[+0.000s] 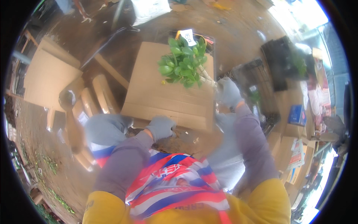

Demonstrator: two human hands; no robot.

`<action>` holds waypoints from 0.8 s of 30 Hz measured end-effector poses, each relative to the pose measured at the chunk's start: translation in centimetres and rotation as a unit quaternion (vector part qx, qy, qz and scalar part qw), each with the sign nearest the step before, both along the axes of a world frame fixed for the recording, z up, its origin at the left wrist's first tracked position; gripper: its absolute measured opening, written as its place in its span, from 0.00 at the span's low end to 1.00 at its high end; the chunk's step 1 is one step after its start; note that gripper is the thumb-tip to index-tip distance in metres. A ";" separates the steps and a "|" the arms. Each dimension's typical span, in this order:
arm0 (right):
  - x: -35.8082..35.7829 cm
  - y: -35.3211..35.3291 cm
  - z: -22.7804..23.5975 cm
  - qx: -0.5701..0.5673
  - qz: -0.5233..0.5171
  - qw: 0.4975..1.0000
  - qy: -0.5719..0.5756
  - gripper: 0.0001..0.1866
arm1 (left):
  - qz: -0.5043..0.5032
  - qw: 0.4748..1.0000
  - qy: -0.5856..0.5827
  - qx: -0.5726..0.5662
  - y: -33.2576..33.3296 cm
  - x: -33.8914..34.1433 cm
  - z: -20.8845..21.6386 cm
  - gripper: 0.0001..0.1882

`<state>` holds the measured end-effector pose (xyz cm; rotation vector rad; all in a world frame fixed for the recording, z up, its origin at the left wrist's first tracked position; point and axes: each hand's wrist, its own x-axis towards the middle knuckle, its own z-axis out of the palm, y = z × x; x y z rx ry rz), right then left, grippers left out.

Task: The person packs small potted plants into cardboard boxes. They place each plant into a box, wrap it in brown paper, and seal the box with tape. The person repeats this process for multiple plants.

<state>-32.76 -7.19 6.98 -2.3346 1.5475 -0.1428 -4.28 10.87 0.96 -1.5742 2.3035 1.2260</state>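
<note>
My right hand (228, 92), in a grey glove, is closed around the pale lower stem of a leafy green plant (183, 64). The plant lies tilted over a large flat piece of brown cardboard (167, 93), its crown pointing away to the left. A small white tag (188, 37) sits by the top leaves. At the near edge of the cardboard, my left hand (162, 127), also in a grey glove, has its fingers curled; what they hold, if anything, is hidden. The plant's roots are hidden by my right hand.
Cardboard sheets (48, 78) and rolled cardboard tubes (104, 93) lie on the left. Black plastic crates (285, 61) stand at the right, with a small blue box (297, 114) beyond my right arm. A white sack (150, 11) lies at the far side. Cut leaves (59, 199) litter the floor at lower left.
</note>
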 end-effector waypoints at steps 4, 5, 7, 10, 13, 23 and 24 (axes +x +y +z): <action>-0.8 -0.2 2.9 0.019 0.034 0.996 0.081 0.29 | 0.026 0.994 0.021 -0.107 -0.8 -0.2 -0.1 0.27; -0.9 -0.1 3.7 0.036 0.014 0.996 0.076 0.30 | 0.010 0.990 -0.014 -0.141 -0.8 -0.3 -0.1 0.29; -1.0 0.3 4.9 -0.020 0.053 0.996 0.066 0.24 | 0.004 0.992 -0.020 -0.125 -0.7 -0.6 0.0 0.33; -1.6 1.0 5.1 -0.088 0.090 0.991 0.040 0.19 | -0.005 0.985 -0.017 -0.174 -0.6 -1.0 -0.2 0.38; -2.3 0.6 3.3 0.022 -0.051 0.998 0.011 0.29 | -0.031 0.990 -0.022 -0.138 -0.9 -1.3 -0.6 0.37; -0.5 -1.9 -0.1 -0.081 0.140 0.986 -0.036 0.22 | -0.076 0.971 0.137 -0.180 -2.0 -1.1 1.1 0.22; 0.4 -2.2 0.2 -0.051 0.136 0.987 -0.061 0.20 | -0.107 0.980 0.101 -0.135 -3.0 -0.7 0.7 0.20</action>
